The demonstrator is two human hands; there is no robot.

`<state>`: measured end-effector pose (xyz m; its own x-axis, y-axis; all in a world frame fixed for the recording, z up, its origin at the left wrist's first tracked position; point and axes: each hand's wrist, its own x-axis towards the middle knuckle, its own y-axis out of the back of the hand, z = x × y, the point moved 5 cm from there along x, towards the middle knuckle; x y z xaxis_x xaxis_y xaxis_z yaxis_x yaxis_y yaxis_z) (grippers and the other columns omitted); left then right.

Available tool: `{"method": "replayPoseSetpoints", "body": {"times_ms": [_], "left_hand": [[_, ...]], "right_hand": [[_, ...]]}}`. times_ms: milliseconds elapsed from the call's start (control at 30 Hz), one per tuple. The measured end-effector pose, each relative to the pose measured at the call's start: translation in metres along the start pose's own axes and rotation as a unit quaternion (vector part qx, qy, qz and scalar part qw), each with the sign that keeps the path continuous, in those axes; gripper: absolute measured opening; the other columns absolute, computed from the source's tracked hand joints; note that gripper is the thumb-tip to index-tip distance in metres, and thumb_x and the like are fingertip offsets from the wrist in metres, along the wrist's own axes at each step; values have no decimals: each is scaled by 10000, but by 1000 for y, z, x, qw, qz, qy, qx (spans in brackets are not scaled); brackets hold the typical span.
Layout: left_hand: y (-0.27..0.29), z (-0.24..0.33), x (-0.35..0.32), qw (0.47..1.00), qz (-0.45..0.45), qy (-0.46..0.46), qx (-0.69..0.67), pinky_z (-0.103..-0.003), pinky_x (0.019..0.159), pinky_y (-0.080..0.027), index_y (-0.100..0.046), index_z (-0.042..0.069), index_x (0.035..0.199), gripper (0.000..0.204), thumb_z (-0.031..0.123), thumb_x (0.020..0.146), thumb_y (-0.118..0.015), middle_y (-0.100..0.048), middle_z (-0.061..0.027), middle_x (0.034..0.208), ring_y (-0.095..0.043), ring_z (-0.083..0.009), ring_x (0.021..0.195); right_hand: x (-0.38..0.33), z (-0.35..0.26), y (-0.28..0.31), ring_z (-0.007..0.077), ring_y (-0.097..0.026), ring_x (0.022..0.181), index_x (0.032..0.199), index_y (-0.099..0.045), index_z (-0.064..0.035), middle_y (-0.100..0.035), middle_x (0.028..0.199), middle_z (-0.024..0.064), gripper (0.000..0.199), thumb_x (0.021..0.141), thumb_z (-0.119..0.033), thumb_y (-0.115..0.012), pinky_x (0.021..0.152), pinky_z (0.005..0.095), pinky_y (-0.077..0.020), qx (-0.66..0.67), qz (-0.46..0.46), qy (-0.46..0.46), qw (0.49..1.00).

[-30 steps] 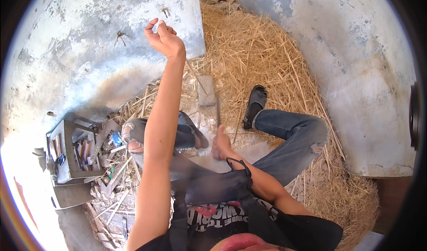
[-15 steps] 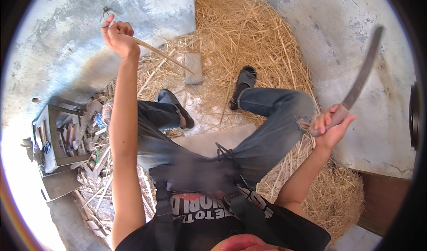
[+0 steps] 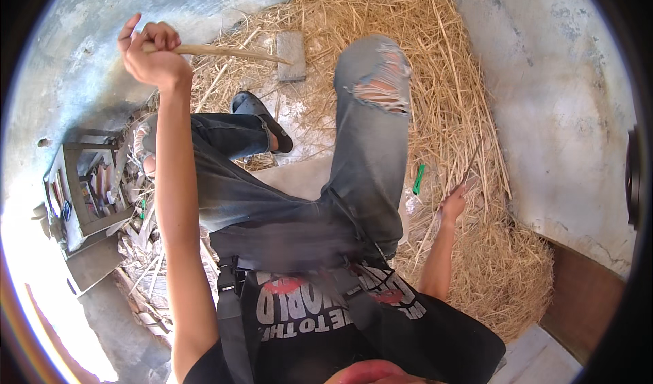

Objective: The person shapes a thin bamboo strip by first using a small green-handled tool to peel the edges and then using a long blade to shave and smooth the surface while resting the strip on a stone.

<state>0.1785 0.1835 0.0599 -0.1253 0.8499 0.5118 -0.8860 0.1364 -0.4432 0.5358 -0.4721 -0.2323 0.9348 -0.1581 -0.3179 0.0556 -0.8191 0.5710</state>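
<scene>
My left hand (image 3: 155, 56) is raised at the upper left and grips a long pale wooden stick (image 3: 231, 52) that points right toward a grey stone block (image 3: 291, 55). My right hand (image 3: 451, 206) is low on the right, down by the straw, closed on the handle of a thin dark blade (image 3: 471, 163) that angles up and away. My legs in blue jeans fill the middle, the right knee (image 3: 373, 78) torn and raised. A black sandal (image 3: 262, 119) is on my left foot.
Straw (image 3: 435, 64) covers the ground between grey concrete walls (image 3: 564, 105). A small green object (image 3: 418, 178) lies in the straw near my right hand. A grey metal box (image 3: 85, 190) with tools stands at the left beside scrap wood and debris (image 3: 146, 275).
My right hand has dropped from shoulder height down to the straw with the blade. My right knee has swung up. The left hand stays raised, holding the stick.
</scene>
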Motion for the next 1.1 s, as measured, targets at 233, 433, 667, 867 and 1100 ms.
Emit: {"method": "replayPoseSetpoints", "body": {"times_ms": [233, 433, 667, 867, 1100], "left_hand": [[15, 7, -23, 999, -35, 19, -27, -312, 534, -294, -566, 88, 1139, 336, 303, 911, -446, -314, -18, 576, -348, -161, 547], [11, 11, -39, 995, -77, 15, -55, -294, 510, -292, -558, 77, 1144, 329, 296, 930, -440, -328, -20, 555, -343, -144, 516], [4, 11, -44, 993, -105, 21, -53, -281, 499, -273, -571, 73, 1159, 364, 324, 926, -446, -327, -21, 558, -336, -141, 518], [1, 11, -50, 993, -95, 35, -58, -270, 498, -270, -569, 67, 1150, 367, 320, 915, -445, -331, -23, 552, -319, -136, 513], [-11, 13, -64, 989, -120, 26, -79, -271, 502, -284, -567, 55, 1166, 369, 307, 932, -434, -344, -27, 543, -333, -138, 513]], "right_hand": [[-32, 105, 47, 496, -642, 986, 1096, -681, 104, -681, 1004, 348, 737, 1037, -560, -367, 841, 527, -487, -234, 128, 32, 963], [-40, 152, 110, 510, -634, 1058, 1129, -628, 192, -653, 1091, 378, 884, 1028, -620, -292, 923, 551, -513, -185, 260, -160, 934], [-29, 175, 239, 383, -656, 1101, 1316, -531, 103, -628, 1245, 296, 756, 1032, -557, -299, 910, 498, -557, -25, 410, -348, 843], [-11, 153, 338, 361, -688, 1017, 1215, -593, 117, -672, 1154, 254, 633, 1000, -465, -463, 867, 430, -571, -275, 297, -357, 842], [36, 163, 199, 351, -702, 926, 1042, -701, 67, -713, 1048, 226, 377, 846, -255, -698, 853, 407, -530, -576, 235, -126, 772]]}}
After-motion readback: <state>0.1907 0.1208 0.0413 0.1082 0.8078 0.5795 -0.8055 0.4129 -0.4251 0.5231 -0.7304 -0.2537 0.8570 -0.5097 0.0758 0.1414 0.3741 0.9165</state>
